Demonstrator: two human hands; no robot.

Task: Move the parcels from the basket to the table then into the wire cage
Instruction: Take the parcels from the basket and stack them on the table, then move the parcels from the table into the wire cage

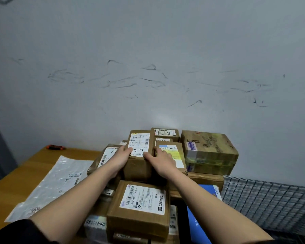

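Left to right: a grey mailer point(48, 184) lies on the wooden surface point(25, 166); the left hand point(121, 156) and right hand point(161, 162) clasp the flanks of a labelled parcel point(139, 155) atop stacked boxes. Judged step: placing or taking this parcel; next, a level two-handed carry. The wire cage point(268, 199) stands rightmost, and whether the stack sits inside it cannot be told.

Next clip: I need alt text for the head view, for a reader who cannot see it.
Both hands, left hand and right hand, grip a labelled cardboard box atop a pile of parcels against a scuffed wall. A grey plastic mailer and an orange tool lie on the wooden table to the left; wire mesh shows at right.
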